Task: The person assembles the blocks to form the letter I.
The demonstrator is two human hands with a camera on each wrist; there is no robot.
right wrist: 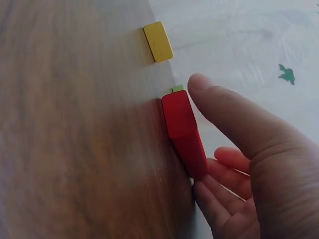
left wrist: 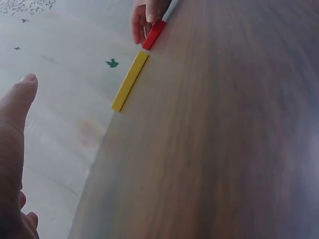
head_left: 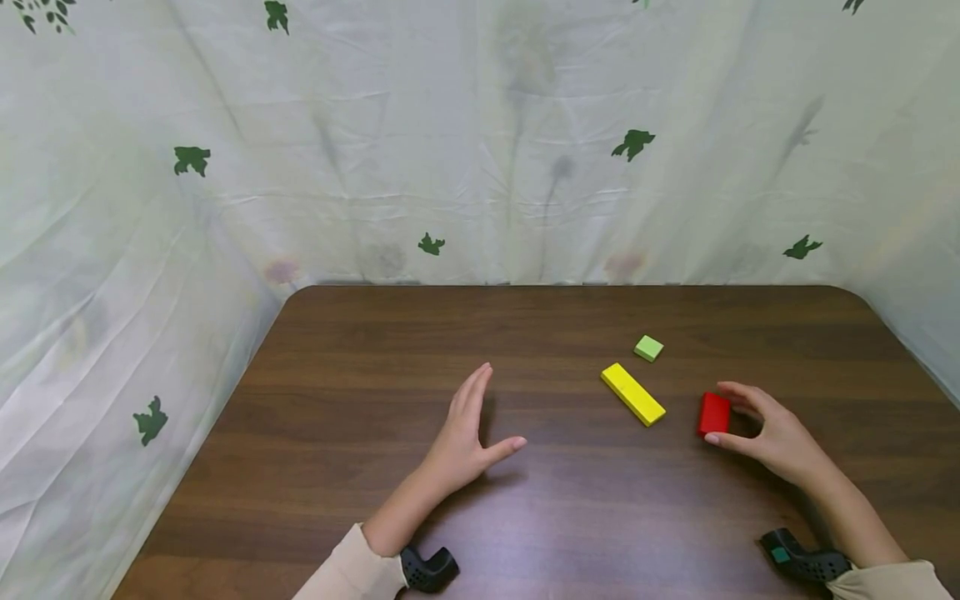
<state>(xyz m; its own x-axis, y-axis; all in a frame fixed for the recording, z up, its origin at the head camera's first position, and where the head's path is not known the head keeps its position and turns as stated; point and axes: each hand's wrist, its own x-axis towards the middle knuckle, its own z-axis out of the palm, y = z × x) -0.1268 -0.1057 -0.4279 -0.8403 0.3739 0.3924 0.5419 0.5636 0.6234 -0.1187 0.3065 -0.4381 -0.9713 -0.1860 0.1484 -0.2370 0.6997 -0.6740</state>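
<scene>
My right hand [head_left: 776, 433] curves around a red block [head_left: 713, 414] lying on the table, thumb at its near end and fingers at the far side. In the right wrist view the thumb [right wrist: 219, 104] appears slightly apart from the red block [right wrist: 180, 114], while a fingertip is at its far end. My left hand [head_left: 457, 442] hovers over the table with fingers extended and thumb spread, holding nothing. Between the hands lies a long yellow block [head_left: 633, 395]. Behind it is a small light green block [head_left: 648, 348], mostly hidden in the right wrist view.
The brown wooden table [head_left: 337, 350] has rounded far corners. A pale curtain [head_left: 465, 150] with green leaf shapes hangs behind it and along the sides. Each wrist wears a black camera band, such as the left wristband [head_left: 429, 570].
</scene>
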